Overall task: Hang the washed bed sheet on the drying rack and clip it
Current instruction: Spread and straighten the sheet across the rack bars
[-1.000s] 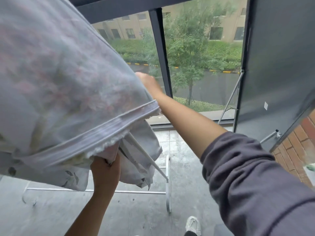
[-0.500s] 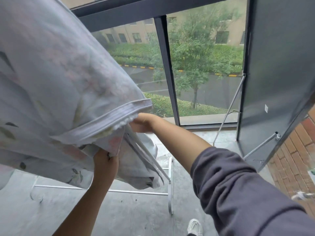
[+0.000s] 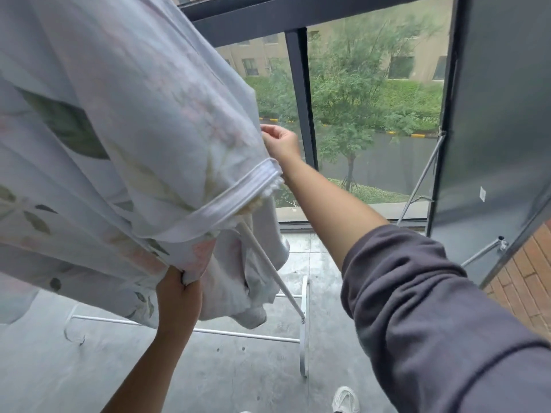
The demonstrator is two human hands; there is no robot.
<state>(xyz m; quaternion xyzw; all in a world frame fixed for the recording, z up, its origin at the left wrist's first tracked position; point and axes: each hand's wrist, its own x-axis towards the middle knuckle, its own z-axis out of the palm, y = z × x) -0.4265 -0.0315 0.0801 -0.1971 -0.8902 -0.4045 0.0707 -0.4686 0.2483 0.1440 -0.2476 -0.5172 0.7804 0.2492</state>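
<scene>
Bed sheet [image 3: 119, 129], pale and leaf-printed, hangs bunched over the white drying rack [image 3: 269, 260] by the window [image 3: 372, 114], its lower fold gripped from below by the left hand [image 3: 179, 293], while the right hand [image 3: 281, 143], fingers curled, pinches its upper right edge.

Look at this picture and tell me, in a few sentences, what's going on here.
A person is draping a pale floral bed sheet over a white drying rack beside a large window. The left hand grips a bunched lower edge of the sheet from underneath, while the right hand reaches up and pinches the fabric at its far side. The sheet hangs bunched, not spread out, and no clip is in view.
</scene>
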